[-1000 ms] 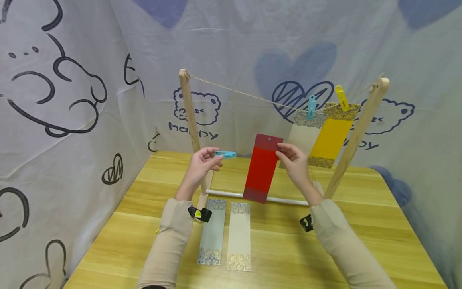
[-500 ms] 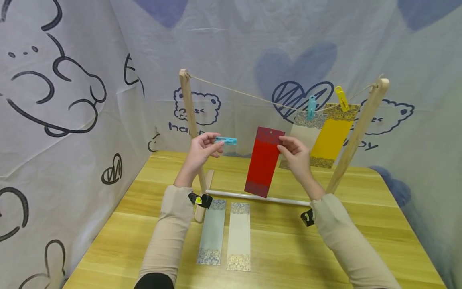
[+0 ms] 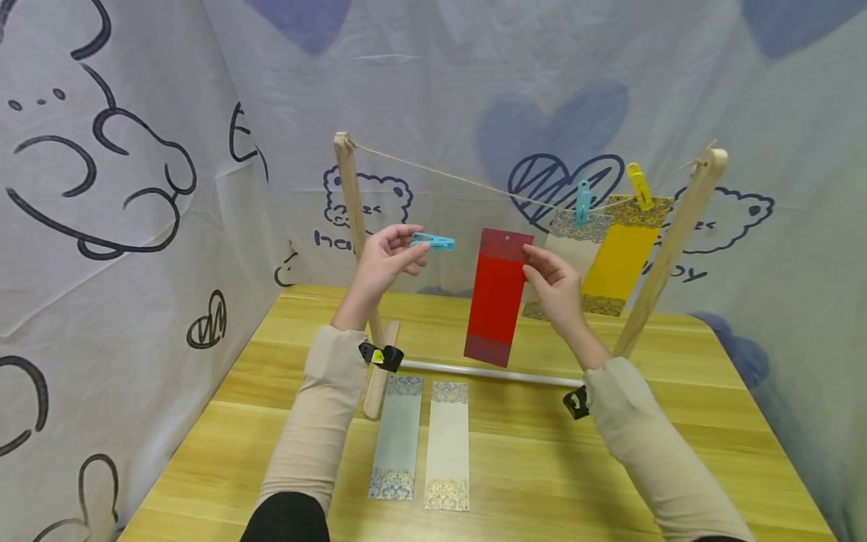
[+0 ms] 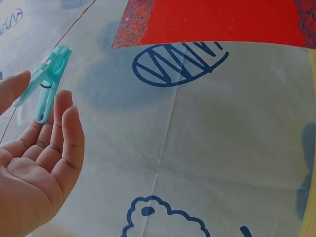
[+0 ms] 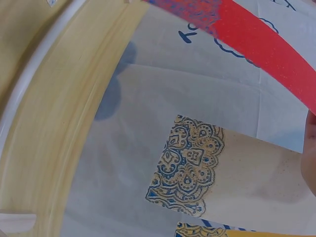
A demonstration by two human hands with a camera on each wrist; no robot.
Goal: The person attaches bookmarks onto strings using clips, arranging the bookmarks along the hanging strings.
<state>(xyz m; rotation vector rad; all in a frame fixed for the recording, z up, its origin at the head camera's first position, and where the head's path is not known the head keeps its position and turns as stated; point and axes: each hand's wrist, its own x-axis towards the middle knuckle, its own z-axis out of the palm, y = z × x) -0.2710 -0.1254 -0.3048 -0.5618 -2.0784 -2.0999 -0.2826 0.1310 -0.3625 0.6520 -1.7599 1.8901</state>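
Note:
Between thumb and fingers my left hand [image 3: 387,260] pinches a light blue clothespin [image 3: 435,242], its jaws pointing right. The left wrist view shows the clothespin [image 4: 49,81] with the thumb on one handle and fingertips on the other. My right hand [image 3: 557,290] pinches the upper right edge of a red card [image 3: 497,301] with patterned ends and a small hole at the top. The card hangs in the air, slightly tilted, below the string [image 3: 440,172] and apart from it. In the right wrist view only a strip of the red card [image 5: 266,44] shows.
A wooden frame [image 3: 677,248] carries the string. A cream card [image 3: 567,245] hangs by a blue clothespin [image 3: 582,203], a yellow card [image 3: 619,260] by a yellow clothespin [image 3: 639,187]. A grey-blue card [image 3: 396,440] and another cream card [image 3: 447,444] lie on the table [image 3: 542,467]. A white rod [image 3: 474,370] joins the frame's base.
Both hands have risen toward the string, the left one more, carrying the blue clothespin up and slightly right. The red card has lifted with the right hand and hangs somewhat straighter.

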